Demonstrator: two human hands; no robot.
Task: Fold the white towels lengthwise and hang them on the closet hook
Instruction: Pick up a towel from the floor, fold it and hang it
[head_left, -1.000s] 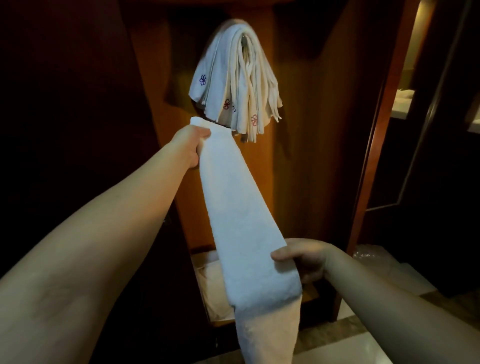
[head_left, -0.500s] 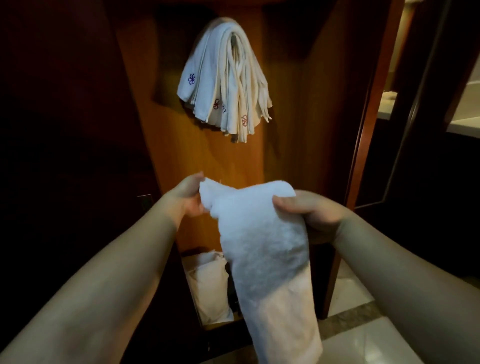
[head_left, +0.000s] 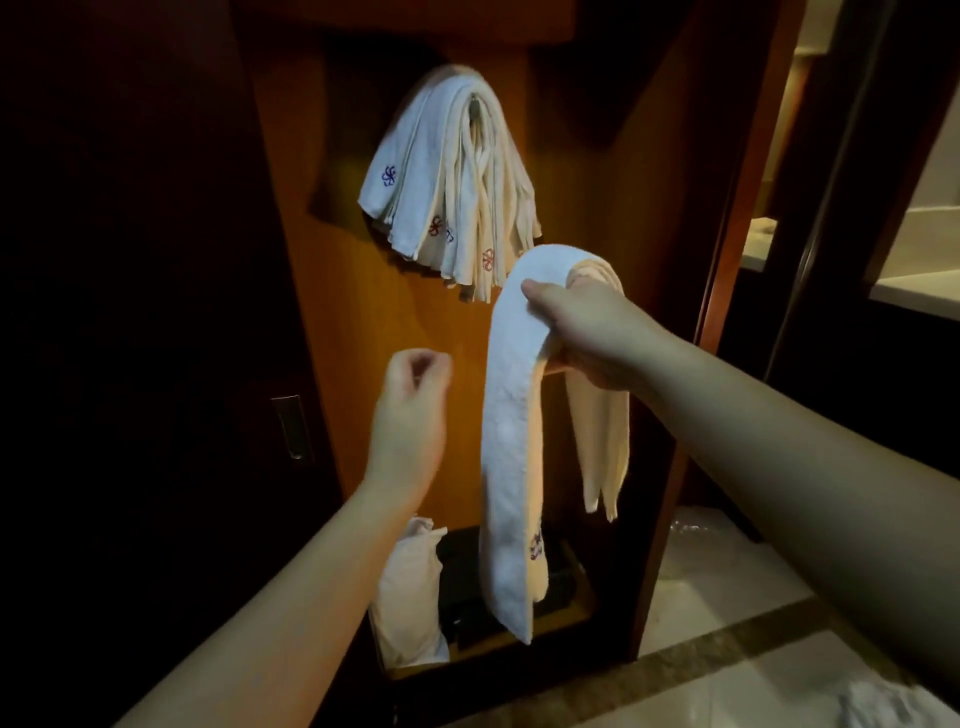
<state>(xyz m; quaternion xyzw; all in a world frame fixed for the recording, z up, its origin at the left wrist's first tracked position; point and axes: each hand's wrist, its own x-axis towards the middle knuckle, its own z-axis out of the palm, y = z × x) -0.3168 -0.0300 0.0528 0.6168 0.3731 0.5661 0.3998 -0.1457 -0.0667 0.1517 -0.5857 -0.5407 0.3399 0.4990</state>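
**One towel folded and in hand, hook already loaded**

The folded white towel (head_left: 511, 415) is a long narrow strip draped over the right hand (head_left: 582, 332), which grips it at the bend, thumb on top and fingers curled under. The nearer tail hangs long toward the closet's bottom shelf (head_left: 566, 621), with an embroidered mark near its lower end; the farther tail behind the hand is shorter. Judging by that shape, the lengthwise fold on this towel is done and only the hanging is left.

Up and to the left, a thick bundle of hung towels (head_left: 452, 176) already droops from the closet hook, which is itself hidden under the cloth. The held towel's bend sits just below and to the right of that bundle, not touching it, so it looks ready to be lifted over the top.

The left hand (head_left: 410, 410) is raised beside the strip, apart from it, fingers loosely curled and holding nothing.

More white cloth (head_left: 410, 597) stands on the bottom shelf, and a pale crumpled shape (head_left: 883, 699) lies on the floor at lower right; whether these are towels waiting their turn cannot be told.
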